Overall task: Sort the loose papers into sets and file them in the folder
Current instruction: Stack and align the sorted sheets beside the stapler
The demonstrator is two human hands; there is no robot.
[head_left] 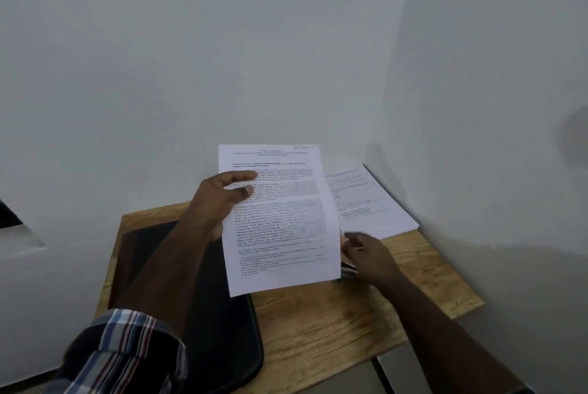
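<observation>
Left hand (pixel 219 199) pinches sheet (pixel 280 222) above table (pixel 334 323); right hand (pixel 369 255) blurred, grip unclear; stack (pixel 372 202) far-right corner.

A small wooden table (pixel 350 320) fills the lower centre, set against white walls (pixel 222 43) (corner at right).

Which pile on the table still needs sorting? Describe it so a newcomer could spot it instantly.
Start at the small wooden table pushed into the corner of the white walls. At its far right corner, against the wall, lies a flat stack of printed papers. Unlike the sheet held up in the left hand, it rests on the table, and its top page has a small grid.
</observation>
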